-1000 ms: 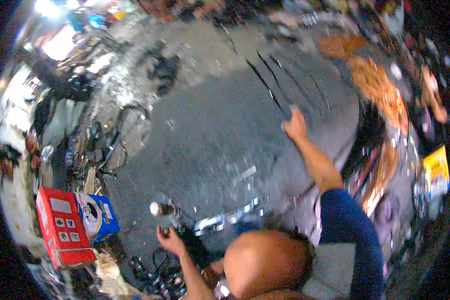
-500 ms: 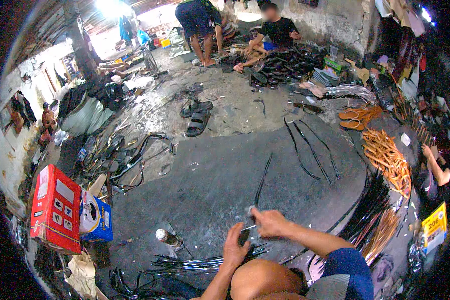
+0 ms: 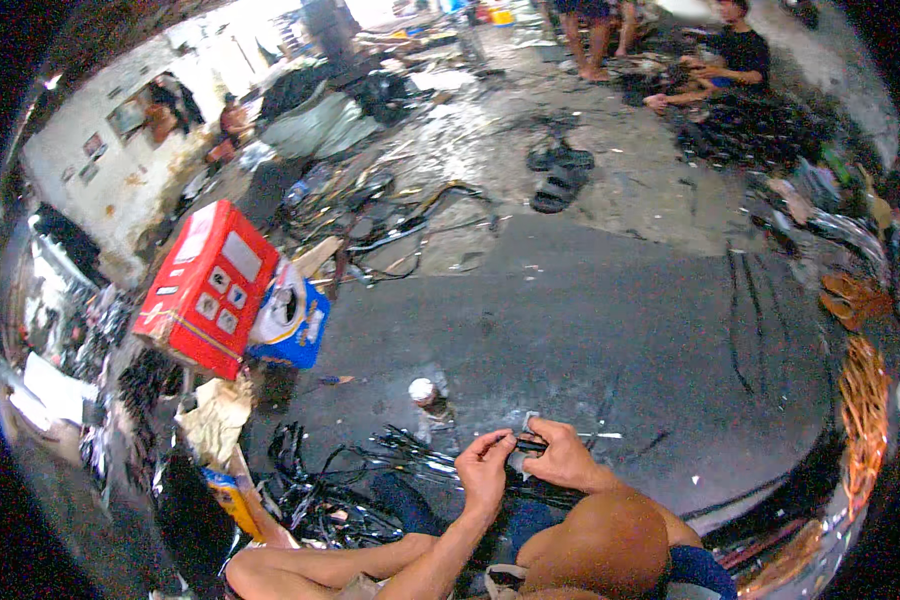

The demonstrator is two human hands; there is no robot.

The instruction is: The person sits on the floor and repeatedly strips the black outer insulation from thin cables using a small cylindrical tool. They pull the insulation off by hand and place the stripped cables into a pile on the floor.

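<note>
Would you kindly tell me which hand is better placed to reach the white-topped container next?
Probably the left hand: the white-topped container sits ahead and to its left, nearer to it than to the right hand. Both hands meet at a small dark piece.

To the left, a red cardboard box is set just beside a blue box, which is partly hidden by it. Nearer the lower edge, crumpled beige paper and a yellow-and-blue packet are seen. Beyond the dark grey mat, a pair of black sandals is left on the concrete floor. At the right, tan sandals are placed near a heap of orange-brown strips. At the back, a dark heap is faced by a seated person in a black top. Farther left, a grey-green sheet is crumpled near the stained wall.
</note>
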